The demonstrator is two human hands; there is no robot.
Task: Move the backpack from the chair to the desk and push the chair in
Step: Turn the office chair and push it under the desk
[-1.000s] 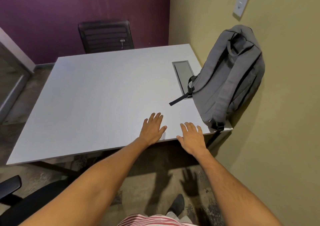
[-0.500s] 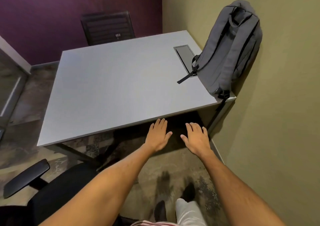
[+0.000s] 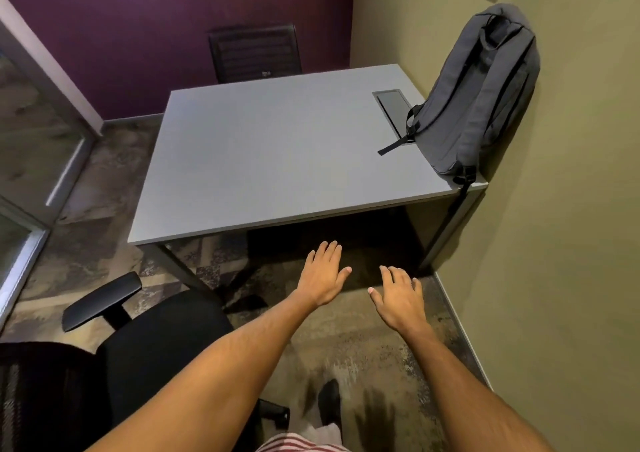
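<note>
Both hands have drawn back from the worktop (image 3: 277, 161) edge and now hover over the floor, fingers spread, holding nothing. The backpack (image 3: 481, 95) stands at the worktop's right near corner, leaning on the wall. The left hand (image 3: 323, 275) and right hand (image 3: 400, 297) are apart. The chair (image 3: 138, 354) sits at near left, not pushed in.

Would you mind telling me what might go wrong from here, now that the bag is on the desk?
The backpack stands upright at the desk corner, leaning on the wall; a bump could topple it off. The chair is not yet pushed in, and its armrest might catch the desk edge.
</note>
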